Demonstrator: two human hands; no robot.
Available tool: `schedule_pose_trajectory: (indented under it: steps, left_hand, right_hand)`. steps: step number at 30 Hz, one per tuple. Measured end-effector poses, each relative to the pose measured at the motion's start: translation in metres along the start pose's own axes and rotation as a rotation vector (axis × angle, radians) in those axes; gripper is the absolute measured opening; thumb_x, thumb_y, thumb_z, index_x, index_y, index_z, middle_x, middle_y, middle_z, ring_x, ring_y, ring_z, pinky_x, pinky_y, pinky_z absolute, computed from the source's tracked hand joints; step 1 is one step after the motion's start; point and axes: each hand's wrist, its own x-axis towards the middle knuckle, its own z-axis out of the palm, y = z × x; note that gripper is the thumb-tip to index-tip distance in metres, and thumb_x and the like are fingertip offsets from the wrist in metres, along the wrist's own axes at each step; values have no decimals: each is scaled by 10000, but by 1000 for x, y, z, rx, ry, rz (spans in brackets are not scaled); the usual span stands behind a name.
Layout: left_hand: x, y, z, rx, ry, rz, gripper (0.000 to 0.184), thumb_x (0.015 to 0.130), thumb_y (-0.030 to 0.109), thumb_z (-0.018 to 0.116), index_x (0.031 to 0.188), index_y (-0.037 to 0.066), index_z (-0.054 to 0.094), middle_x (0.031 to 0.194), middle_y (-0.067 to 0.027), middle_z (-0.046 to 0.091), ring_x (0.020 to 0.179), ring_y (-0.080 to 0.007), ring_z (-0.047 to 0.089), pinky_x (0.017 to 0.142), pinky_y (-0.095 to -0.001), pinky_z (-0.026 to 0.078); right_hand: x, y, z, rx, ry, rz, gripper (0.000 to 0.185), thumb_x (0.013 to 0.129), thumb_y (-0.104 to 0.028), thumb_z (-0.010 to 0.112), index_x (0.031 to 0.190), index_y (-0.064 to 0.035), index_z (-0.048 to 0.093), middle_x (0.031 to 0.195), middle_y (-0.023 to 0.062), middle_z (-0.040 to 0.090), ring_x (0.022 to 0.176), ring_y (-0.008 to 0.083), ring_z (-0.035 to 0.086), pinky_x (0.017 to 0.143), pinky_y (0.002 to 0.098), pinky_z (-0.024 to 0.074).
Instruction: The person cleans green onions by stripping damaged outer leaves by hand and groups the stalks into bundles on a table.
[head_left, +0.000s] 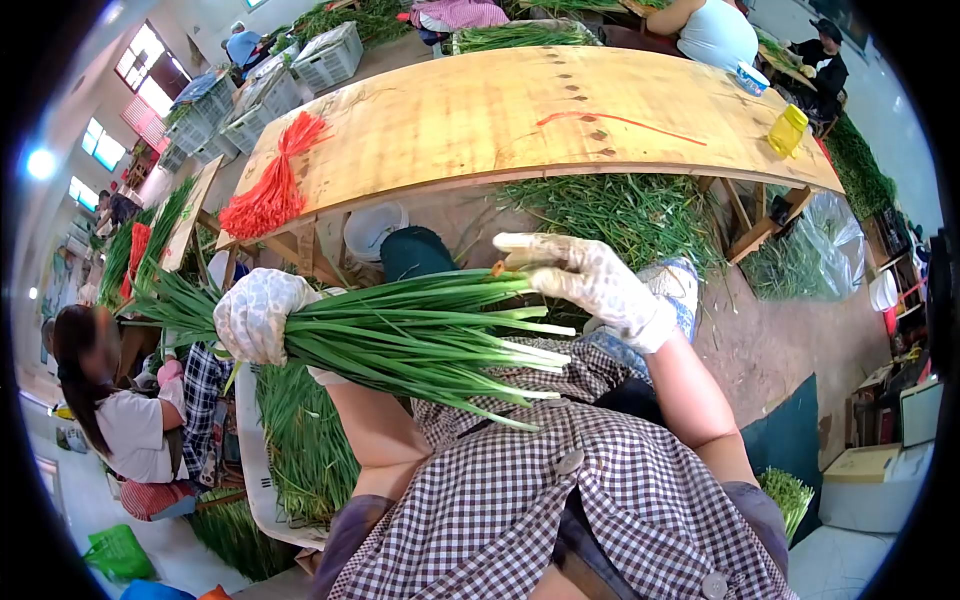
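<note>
My left hand (262,316), in a patterned whitish glove, is wrapped round a bunch of long green stalks (400,335). The stalks lie across in front of my checked garment, with their pale ends to the right and their leafy ends beyond the hand to the left. My right hand (590,285), gloved too, is at the pale-end side, its fingers apart beside the upper stalks. A small orange-brown bit (498,268) shows near its fingertips. Whether those fingers touch a stalk is hard to tell.
A wooden table (440,120) ahead bears red ties (275,185), a red strand and a yellow bottle (787,130). Beneath are cut greens (620,220) and a white bucket (372,228). A crate of greens (300,440) stands at left, near a seated person (130,425).
</note>
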Motion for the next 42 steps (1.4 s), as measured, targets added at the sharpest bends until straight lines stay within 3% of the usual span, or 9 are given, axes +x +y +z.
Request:
schedule_pose_trajectory:
  steps: [3, 7, 9, 13, 17, 21, 35, 40, 42]
  left_hand:
    - [-6, -7, 6, 14, 24, 37, 275, 843, 53, 455, 604, 43, 591, 512, -68, 565, 421, -171, 545, 438, -286, 491]
    - [-25, -7, 9, 48, 309, 56, 308, 862, 40, 412, 608, 53, 585, 501, -44, 550, 412, -135, 524, 444, -266, 489]
    - [-26, -10, 3, 121, 327, 41, 301, 862, 42, 421, 608, 54, 583, 500, -43, 550, 410, -133, 523, 443, -263, 488]
    - [-24, -10, -2, 178, 319, 31, 289, 861, 48, 440, 608, 55, 578, 499, -40, 551, 406, -128, 521, 442, -257, 487]
    - [-21, -7, 1, 178, 275, 55, 279, 861, 53, 458, 607, 56, 574, 497, -38, 552, 403, -123, 520, 440, -251, 485]
    - [-15, 5, 1, 144, 184, 69, 270, 860, 58, 477, 607, 57, 569, 496, -35, 553, 399, -119, 518, 439, -245, 483]
    - [-18, -11, -3, 220, 196, 60, 253, 857, 77, 542, 605, 60, 554, 492, -26, 556, 387, -103, 512, 434, -224, 476]
    - [-18, -12, -6, 218, 175, 93, 253, 856, 84, 565, 604, 61, 548, 490, -23, 557, 382, -97, 510, 432, -216, 474]
    - [-20, -4, -3, 121, 224, 148, 239, 832, 95, 600, 603, 58, 541, 492, -31, 562, 369, -98, 513, 397, -205, 457]
  right_hand:
    - [11, 4, 13, 80, -40, 96, 288, 844, -203, 677, 1095, -63, 687, 983, 67, 705, 903, 136, 649, 832, 269, 495]
    - [25, -8, 37, -903, 200, -578, 145, 815, -195, 682, 908, -88, 710, 845, 57, 692, 764, 158, 658, 704, 270, 517]
    - [17, -39, 48, -146, 60, -174, 136, 851, -178, 663, 927, -73, 704, 872, 55, 694, 780, 115, 649, 723, 249, 510]
    - [9, -72, 2, 290, 190, -498, 257, 932, -205, 569, 987, 32, 654, 815, 85, 690, 761, 136, 654, 734, 245, 500]
    - [14, -35, -54, -954, 504, -61, 254, 822, -88, 695, 1075, -70, 691, 973, 48, 709, 903, 153, 652, 830, 281, 514]
    - [12, -4, -23, -175, 19, -177, 324, 797, -88, 702, 1118, -56, 667, 1118, 115, 665, 1043, 183, 621, 902, 304, 494]
    - [43, -19, 29, -1272, 102, -579, 103, 760, -203, 635, 804, -117, 669, 810, 55, 646, 776, 246, 608, 726, 351, 484]
    - [22, -61, 20, 171, -20, -478, 164, 901, -205, 615, 920, -53, 672, 913, 65, 682, 768, 145, 631, 727, 271, 507]
    - [13, -72, -5, 93, 270, -453, 275, 940, -283, 564, 897, -33, 668, 810, 62, 684, 738, 114, 618, 685, 240, 504]
